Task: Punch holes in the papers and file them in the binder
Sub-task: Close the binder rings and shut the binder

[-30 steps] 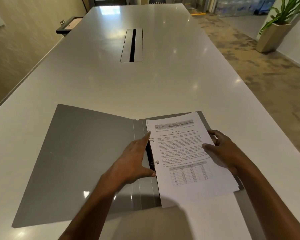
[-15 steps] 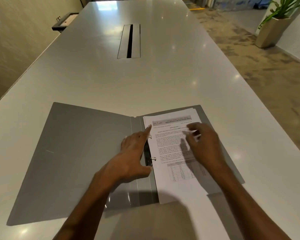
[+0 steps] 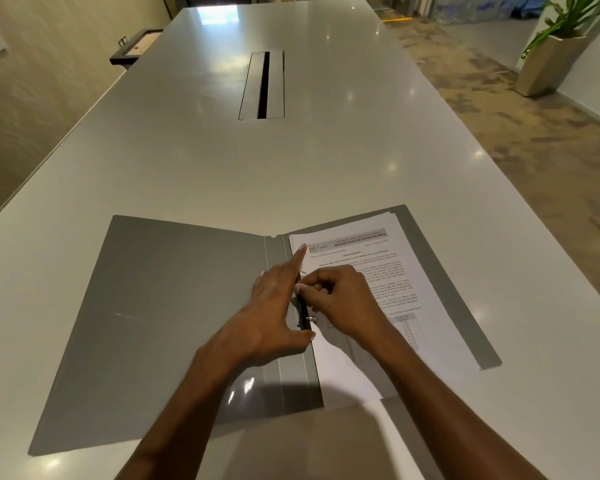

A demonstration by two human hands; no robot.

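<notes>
A grey binder [image 3: 160, 306] lies flat and wide on the white table. A stack of printed papers [image 3: 392, 265] rests on its right half, the left edge at the black ring mechanism [image 3: 305, 318]. My left hand [image 3: 274, 317] lies flat along the spine, index finger stretched onto the paper's top left corner, thumb below the lower ring. My right hand [image 3: 340, 299] sits on the papers with fingers curled, its fingertips pinching at the upper ring beside the left hand. The upper ring is mostly hidden by the fingers.
The long white table [image 3: 291, 168] stretches ahead with a cable slot [image 3: 263, 85] in its middle. A dark-framed object [image 3: 136, 46] sits off the far left edge. A potted plant [image 3: 551, 57] stands on the floor at the right.
My right hand moved from the papers' right edge leftward across the page to the upper ring and curled its fingers there. My left hand stayed along the spine.
</notes>
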